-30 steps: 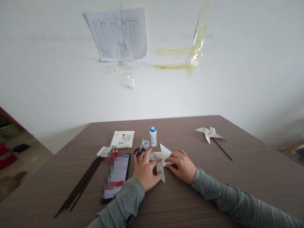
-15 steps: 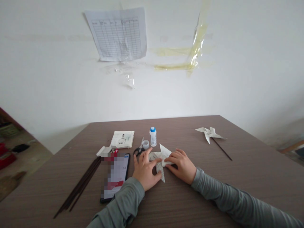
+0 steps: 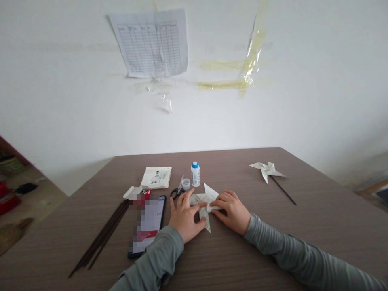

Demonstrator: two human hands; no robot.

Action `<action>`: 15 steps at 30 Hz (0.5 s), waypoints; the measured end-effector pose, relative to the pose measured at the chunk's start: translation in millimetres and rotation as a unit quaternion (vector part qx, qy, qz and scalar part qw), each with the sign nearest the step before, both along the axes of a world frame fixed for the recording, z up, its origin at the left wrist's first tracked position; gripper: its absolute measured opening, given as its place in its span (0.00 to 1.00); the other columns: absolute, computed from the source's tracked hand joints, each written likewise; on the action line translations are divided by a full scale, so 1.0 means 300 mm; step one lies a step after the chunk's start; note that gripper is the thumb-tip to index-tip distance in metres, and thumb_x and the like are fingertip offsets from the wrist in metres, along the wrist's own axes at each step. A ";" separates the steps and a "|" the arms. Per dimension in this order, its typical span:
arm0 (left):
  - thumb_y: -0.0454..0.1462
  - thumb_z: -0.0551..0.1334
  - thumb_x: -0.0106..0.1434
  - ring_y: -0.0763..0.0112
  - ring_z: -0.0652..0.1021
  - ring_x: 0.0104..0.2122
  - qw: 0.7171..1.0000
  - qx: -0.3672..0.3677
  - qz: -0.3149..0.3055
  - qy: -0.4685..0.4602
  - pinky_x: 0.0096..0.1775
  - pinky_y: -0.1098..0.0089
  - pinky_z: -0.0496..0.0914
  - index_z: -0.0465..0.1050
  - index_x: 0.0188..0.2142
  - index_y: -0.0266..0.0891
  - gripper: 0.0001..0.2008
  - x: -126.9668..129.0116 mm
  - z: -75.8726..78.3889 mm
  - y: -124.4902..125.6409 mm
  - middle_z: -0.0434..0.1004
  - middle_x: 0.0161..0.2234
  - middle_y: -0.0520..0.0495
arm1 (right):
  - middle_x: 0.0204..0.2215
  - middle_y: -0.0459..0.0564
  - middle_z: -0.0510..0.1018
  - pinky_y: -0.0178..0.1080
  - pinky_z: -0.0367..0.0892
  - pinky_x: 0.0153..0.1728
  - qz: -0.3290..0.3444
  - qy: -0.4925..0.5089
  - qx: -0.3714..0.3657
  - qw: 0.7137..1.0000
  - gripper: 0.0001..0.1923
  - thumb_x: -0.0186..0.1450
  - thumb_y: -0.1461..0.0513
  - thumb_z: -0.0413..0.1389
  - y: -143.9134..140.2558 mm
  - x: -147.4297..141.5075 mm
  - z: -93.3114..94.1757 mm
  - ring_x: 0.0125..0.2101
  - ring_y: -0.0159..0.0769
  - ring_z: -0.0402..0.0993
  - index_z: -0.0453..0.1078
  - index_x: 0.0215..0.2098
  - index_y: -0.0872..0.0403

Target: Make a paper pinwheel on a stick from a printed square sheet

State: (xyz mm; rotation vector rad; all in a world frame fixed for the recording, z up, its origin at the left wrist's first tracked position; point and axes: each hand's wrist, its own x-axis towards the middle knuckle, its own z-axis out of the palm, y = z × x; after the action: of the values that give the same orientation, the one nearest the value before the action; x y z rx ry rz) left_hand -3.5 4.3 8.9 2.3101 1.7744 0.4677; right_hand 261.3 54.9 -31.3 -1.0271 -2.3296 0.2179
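A folded pinwheel of printed paper (image 3: 209, 193) lies on the table between my hands, its blades fanned around a centre. My left hand (image 3: 185, 220) holds it from the left, the index fingertip pressed near the centre and the thumb on the lower blade, while the other fingers spread out. From the right, my right hand (image 3: 235, 212) pinches the right-hand blade close to the centre. Fingers hide parts of the paper. Just beyond my left fingers are black-handled scissors (image 3: 173, 193), a small round container (image 3: 186, 184) and a white bottle with a blue cap (image 3: 195, 178).
Another paper pinwheel on a dark stick (image 3: 269, 171) lies at the right. To the left are a phone (image 3: 151, 230), several dark sticks (image 3: 101, 238), a small opened box (image 3: 133, 193) and a stack of paper with a bird drawing (image 3: 157, 178). A wall rises behind the table (image 3: 273, 258).
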 end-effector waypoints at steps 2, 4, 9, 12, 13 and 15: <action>0.39 0.84 0.71 0.17 0.72 0.87 1.000 0.008 -0.002 -0.007 0.84 0.05 0.58 0.96 0.69 0.61 0.28 -0.005 -0.008 0.004 0.73 0.90 0.38 | 0.47 0.56 0.96 0.74 0.82 0.74 0.000 -0.004 -0.009 1.000 0.10 0.83 0.56 0.70 -0.001 0.000 0.002 0.51 0.62 0.94 0.95 0.56 0.38; 0.38 0.84 0.70 0.18 0.73 0.87 1.000 0.023 -0.007 -0.014 0.84 0.07 0.60 0.96 0.69 0.59 0.29 -0.010 -0.017 0.008 0.74 0.89 0.37 | 0.48 0.56 0.96 0.75 0.81 0.75 -0.002 -0.007 -0.015 1.000 0.10 0.83 0.56 0.69 -0.002 -0.001 0.005 0.51 0.62 0.94 0.95 0.56 0.38; 0.39 0.85 0.68 0.20 0.75 0.85 0.999 0.045 -0.005 -0.019 0.85 0.10 0.62 0.94 0.72 0.60 0.34 -0.015 -0.034 0.016 0.74 0.88 0.37 | 0.50 0.57 0.97 0.77 0.80 0.76 -0.003 -0.011 -0.026 1.000 0.11 0.82 0.57 0.69 -0.008 -0.002 0.015 0.53 0.63 0.94 0.95 0.57 0.39; 0.39 0.85 0.68 0.21 0.75 0.86 0.999 0.045 -0.004 -0.013 0.85 0.10 0.62 0.94 0.71 0.60 0.33 -0.015 -0.036 0.016 0.74 0.88 0.37 | 0.50 0.58 0.96 0.77 0.80 0.77 -0.006 -0.015 -0.031 0.999 0.10 0.82 0.57 0.69 -0.010 -0.003 0.019 0.54 0.64 0.94 0.95 0.56 0.40; 0.39 0.85 0.68 0.21 0.75 0.86 0.999 0.043 -0.005 -0.010 0.85 0.10 0.61 0.95 0.71 0.59 0.32 -0.014 -0.035 0.015 0.74 0.88 0.37 | 0.50 0.58 0.96 0.77 0.80 0.77 -0.006 -0.016 -0.032 0.999 0.10 0.83 0.57 0.69 -0.010 -0.004 0.020 0.54 0.64 0.94 0.95 0.56 0.40; 0.39 0.85 0.69 0.22 0.74 0.87 0.999 0.038 -0.007 -0.006 0.85 0.10 0.60 0.95 0.70 0.59 0.30 -0.011 -0.031 0.013 0.74 0.89 0.36 | 0.50 0.58 0.96 0.77 0.80 0.77 -0.006 -0.016 -0.034 0.999 0.10 0.83 0.56 0.69 -0.009 -0.005 0.019 0.54 0.64 0.94 0.95 0.56 0.40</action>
State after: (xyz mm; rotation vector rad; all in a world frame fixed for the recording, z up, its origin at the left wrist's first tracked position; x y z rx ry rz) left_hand -6.9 8.0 -0.3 2.3628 1.7646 0.5541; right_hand 259.9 52.3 -25.7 -1.0854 -2.3579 0.2786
